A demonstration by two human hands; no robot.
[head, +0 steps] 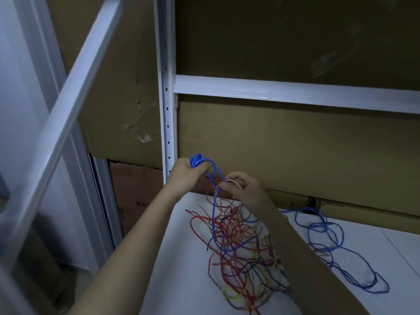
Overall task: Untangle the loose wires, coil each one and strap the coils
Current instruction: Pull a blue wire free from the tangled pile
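Behind everything stand large brown cardboard sheets, and in front of them a white metal rack: one upright post with holes and one horizontal beam that goes from the post to the right. A second white bar crosses the left side of the view on a slant, blurred because it is close to the camera. Below is a white shelf surface, and the loose wires lie on it. The biggest heap is the tangle of red, blue and yellow wires, in the middle of the surface, partly hidden under the right forearm. To the right of it, well apart from the hands, a separate blue wire lies in wide loose loops and reaches towards the back edge. The left hand is raised above the back of the shelf, just in front of the post, and its fingers are clenched around a small blue coil (the loops stick out above the fist). From this coil one blue strand goes down into the tangle. The right hand is just beside the left one, a little lower, and pinches thin strands near the blue one with thumb and fingertips; which strand exactly it holds, I cannot tell.
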